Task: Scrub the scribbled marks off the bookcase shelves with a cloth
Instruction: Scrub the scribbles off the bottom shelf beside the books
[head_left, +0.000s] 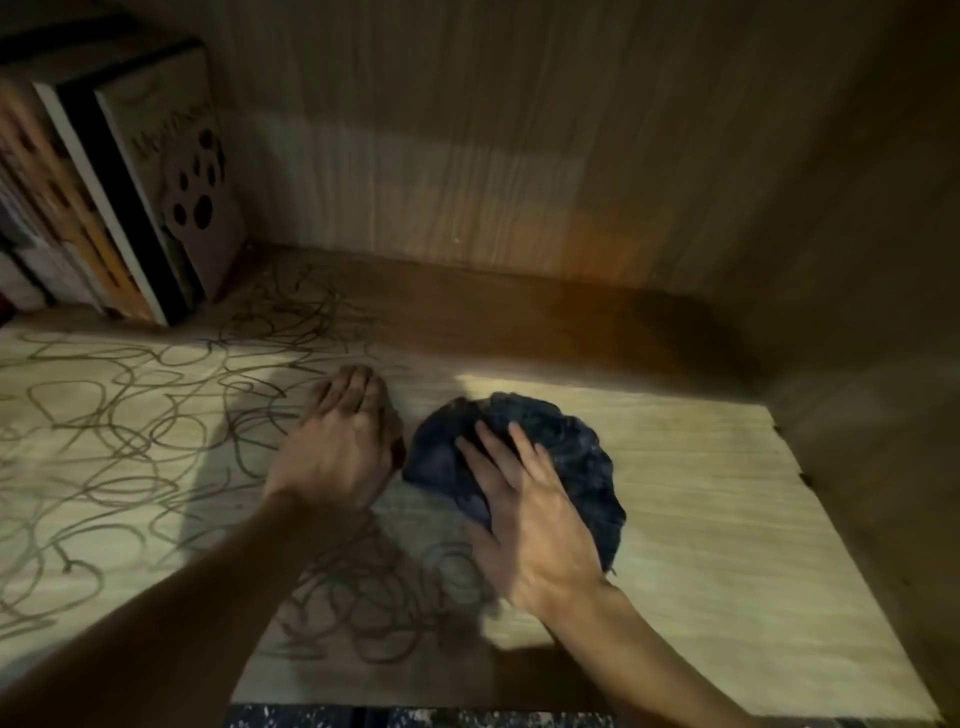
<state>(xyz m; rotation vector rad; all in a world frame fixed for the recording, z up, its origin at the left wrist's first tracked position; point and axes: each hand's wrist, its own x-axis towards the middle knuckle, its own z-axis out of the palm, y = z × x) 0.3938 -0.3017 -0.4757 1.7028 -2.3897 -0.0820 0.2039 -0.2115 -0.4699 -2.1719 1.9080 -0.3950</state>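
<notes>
A dark blue cloth (561, 441) lies bunched on the wooden shelf (701, 519), right of centre. My right hand (530, 514) lies flat on the cloth with straight fingers, pressing it down. My left hand (337, 441) rests palm down on the shelf just left of the cloth, fingers together and pointing away. Dark looping scribbled marks (114, 441) cover the left half of the shelf and a patch (374, 597) near the front between my forearms. The shelf right of the cloth shows no marks.
Several books (104, 197) stand upright at the back left, held by a bookend with a paw-print cutout (202, 202). The wooden back panel (493, 156) and right side wall (857, 338) close the compartment. The front edge (415, 706) runs along the bottom.
</notes>
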